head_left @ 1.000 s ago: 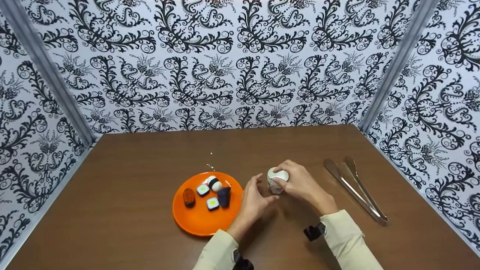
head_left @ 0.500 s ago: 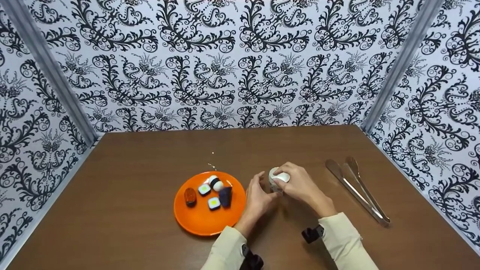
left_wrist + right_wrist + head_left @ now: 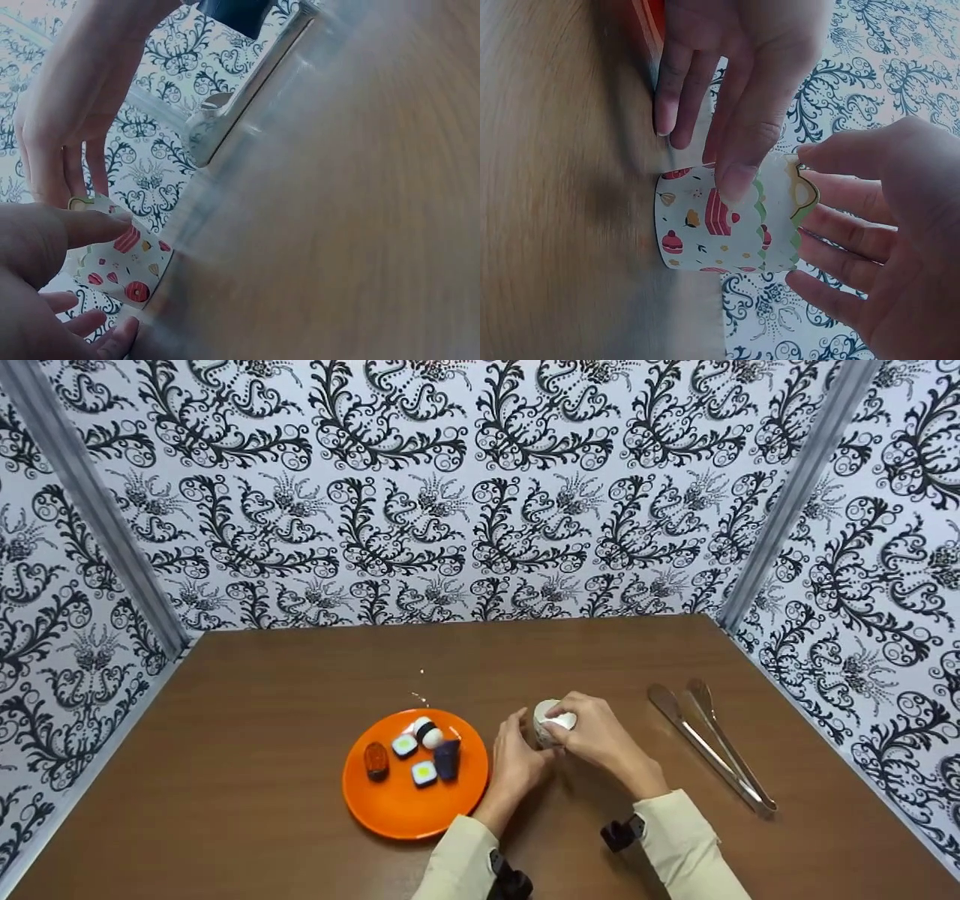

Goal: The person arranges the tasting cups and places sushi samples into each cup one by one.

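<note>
A white paper baking cup (image 3: 553,718) printed with cakes stands on the table between the hands. Its rim is scalloped and edged in green; a second scalloped layer (image 3: 804,199) shows inside that rim in the right wrist view, like a nested cup. My left hand (image 3: 519,756) holds the cup low on its side, the thumb (image 3: 739,182) pressed flat on the printed wall. From above, my right hand (image 3: 600,735) pinches the rim with thumb and fingers, several fingertips reaching over the edge in the right wrist view.
An orange plate (image 3: 405,817) with several toy-like sushi pieces (image 3: 403,745) lies left of the left forearm. Metal tongs (image 3: 712,750) lie to the right of the right hand. Patterned walls (image 3: 465,495) enclose the wooden table (image 3: 285,675) at the back and sides.
My left hand has moved slightly right and its thumb has come onto the cup's side. The right hand stays at the rim. Plate and tongs keep their places.
</note>
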### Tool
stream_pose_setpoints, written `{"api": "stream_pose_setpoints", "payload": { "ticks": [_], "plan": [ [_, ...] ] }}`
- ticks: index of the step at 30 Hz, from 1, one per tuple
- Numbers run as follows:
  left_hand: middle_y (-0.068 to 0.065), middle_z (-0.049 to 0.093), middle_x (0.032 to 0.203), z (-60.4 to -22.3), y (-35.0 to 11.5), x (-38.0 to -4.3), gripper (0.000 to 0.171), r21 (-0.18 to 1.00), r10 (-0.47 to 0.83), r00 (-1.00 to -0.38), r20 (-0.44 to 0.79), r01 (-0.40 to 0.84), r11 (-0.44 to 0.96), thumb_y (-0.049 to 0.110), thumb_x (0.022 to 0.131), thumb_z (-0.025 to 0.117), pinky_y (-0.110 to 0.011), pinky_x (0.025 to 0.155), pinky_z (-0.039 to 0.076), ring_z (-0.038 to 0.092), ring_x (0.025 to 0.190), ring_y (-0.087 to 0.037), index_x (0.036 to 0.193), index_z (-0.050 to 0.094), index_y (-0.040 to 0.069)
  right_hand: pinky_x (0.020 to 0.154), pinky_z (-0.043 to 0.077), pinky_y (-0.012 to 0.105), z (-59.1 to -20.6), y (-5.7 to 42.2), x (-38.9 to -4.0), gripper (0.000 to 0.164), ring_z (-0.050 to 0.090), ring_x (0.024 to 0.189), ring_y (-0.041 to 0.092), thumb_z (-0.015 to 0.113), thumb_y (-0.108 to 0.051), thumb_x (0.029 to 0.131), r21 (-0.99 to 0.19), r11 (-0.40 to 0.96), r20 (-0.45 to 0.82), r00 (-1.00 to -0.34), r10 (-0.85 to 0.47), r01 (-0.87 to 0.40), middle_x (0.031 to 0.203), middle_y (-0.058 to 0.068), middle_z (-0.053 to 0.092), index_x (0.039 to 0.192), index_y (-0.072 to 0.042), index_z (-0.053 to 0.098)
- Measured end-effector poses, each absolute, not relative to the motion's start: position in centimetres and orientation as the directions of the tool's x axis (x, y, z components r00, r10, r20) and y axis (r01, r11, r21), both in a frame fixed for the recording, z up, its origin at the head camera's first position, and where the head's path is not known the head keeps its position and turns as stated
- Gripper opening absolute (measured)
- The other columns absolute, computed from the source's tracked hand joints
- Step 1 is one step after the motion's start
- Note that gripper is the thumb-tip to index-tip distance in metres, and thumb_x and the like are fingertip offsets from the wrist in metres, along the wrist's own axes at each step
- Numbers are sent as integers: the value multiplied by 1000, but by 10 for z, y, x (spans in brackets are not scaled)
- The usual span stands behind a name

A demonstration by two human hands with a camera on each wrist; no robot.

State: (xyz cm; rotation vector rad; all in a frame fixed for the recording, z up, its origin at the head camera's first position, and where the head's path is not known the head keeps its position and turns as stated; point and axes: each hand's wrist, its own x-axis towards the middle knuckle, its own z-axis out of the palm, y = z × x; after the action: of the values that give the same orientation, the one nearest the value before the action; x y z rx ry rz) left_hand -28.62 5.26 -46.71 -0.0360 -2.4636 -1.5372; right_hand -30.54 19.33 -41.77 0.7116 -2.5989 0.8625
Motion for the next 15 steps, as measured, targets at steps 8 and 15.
{"api": "stream_pose_setpoints", "payload": {
  "ticks": [8, 15],
  "plan": [
    [-12, 71, 118, -469, 55, -287, 68, 895, -120, -969, 215, 147, 421, 22, 69, 92, -42, 95, 57, 68, 107, -28, 128, 63, 4, 77, 61, 44, -420, 190, -306, 7, 68, 83, 25, 76, -10, 84, -459, 702, 432, -827, -359, -545, 84, 7, 71, 87, -3, 78],
    [-9, 74, 109, -470, 63, -289, 52, 908, -146, -958, 245, 174, 382, 11, 73, 87, -35, 88, 60, 71, 98, -23, 121, 67, 4, 69, 59, 35, -422, 191, -305, 7, 69, 79, 27, 76, -9, 85, -453, 696, 438, -819, -370, -557, 83, 8, 72, 84, -3, 78]
  ]
}}
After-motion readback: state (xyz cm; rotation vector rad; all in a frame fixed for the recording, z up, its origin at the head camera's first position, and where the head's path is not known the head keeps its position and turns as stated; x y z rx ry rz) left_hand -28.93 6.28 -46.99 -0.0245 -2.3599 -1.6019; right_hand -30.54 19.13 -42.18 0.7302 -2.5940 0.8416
